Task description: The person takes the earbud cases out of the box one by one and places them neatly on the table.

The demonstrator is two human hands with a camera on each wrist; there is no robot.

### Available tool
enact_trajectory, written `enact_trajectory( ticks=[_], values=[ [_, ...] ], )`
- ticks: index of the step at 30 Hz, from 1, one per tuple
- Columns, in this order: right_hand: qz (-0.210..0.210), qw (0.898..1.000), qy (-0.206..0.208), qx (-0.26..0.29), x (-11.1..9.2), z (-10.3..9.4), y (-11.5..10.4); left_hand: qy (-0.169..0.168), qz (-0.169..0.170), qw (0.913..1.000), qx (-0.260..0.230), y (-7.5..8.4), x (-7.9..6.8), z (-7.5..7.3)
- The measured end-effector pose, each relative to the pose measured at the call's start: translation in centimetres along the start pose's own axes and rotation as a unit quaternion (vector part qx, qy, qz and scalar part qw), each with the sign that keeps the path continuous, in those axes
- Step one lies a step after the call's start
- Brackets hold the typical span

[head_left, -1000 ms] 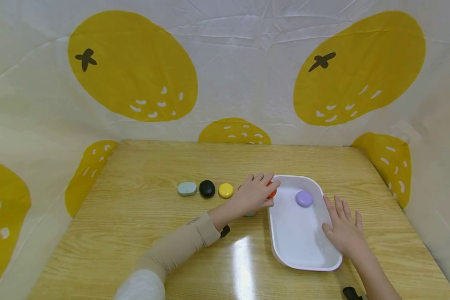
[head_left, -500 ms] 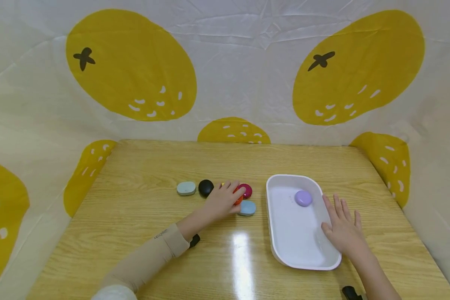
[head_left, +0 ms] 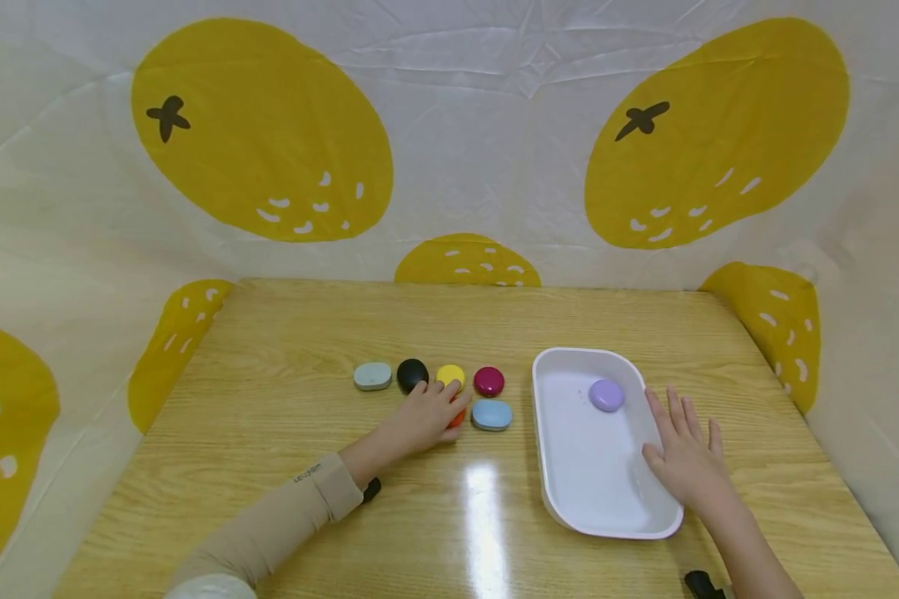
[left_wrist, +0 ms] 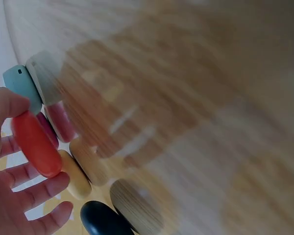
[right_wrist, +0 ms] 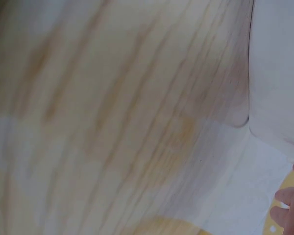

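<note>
My left hand (head_left: 415, 418) pinches a smooth, rounded red disc (left_wrist: 36, 144) between thumb and fingers, low over the table. Just beyond its fingers lie a yellow disc (head_left: 450, 375) and a black disc (head_left: 412, 373). A magenta disc (head_left: 489, 381) and a light blue oval piece (head_left: 491, 414) sit to the right of that hand; in the left wrist view the blue one shows a small dark slot. My right hand (head_left: 685, 462) rests with spread fingers at the right side of a white tray (head_left: 595, 487). Inside the tray is a purple disc (head_left: 606, 395).
A pale grey-green oval piece (head_left: 373, 376) ends the row on the left. The wooden table (head_left: 307, 324) backs onto a white cloth with a yellow fruit print (head_left: 262, 133). Its glossy surface reflects the light and the left hand.
My left hand has carried the red disc leftward from the tray's left rim to in front of the yellow disc, uncovering the magenta and blue pieces. The right hand keeps its place.
</note>
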State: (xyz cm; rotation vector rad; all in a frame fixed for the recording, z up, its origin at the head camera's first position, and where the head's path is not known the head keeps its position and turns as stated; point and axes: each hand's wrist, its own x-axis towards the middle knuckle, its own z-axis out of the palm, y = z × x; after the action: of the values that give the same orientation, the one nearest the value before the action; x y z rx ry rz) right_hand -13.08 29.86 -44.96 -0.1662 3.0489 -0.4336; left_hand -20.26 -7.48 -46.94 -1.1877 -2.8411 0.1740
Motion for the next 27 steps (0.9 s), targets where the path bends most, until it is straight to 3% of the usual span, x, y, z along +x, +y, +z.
enact_trajectory(
  ticks=[14,22,27],
  values=[
    [-0.002,1.000,0.010,0.000,0.0,0.2,0.2,-0.003,-0.003,0.9998,-0.017,0.2,-0.1,0.7],
    [-0.002,1.000,0.008,-0.006,0.0,0.4,0.5,-0.017,-0.006,0.9997,-0.019,0.3,-0.1,0.0],
    [-0.001,1.000,0.006,-0.003,0.0,0.3,0.4,-0.007,-0.004,0.9997,-0.023,0.3,0.6,-1.6]
  ],
)
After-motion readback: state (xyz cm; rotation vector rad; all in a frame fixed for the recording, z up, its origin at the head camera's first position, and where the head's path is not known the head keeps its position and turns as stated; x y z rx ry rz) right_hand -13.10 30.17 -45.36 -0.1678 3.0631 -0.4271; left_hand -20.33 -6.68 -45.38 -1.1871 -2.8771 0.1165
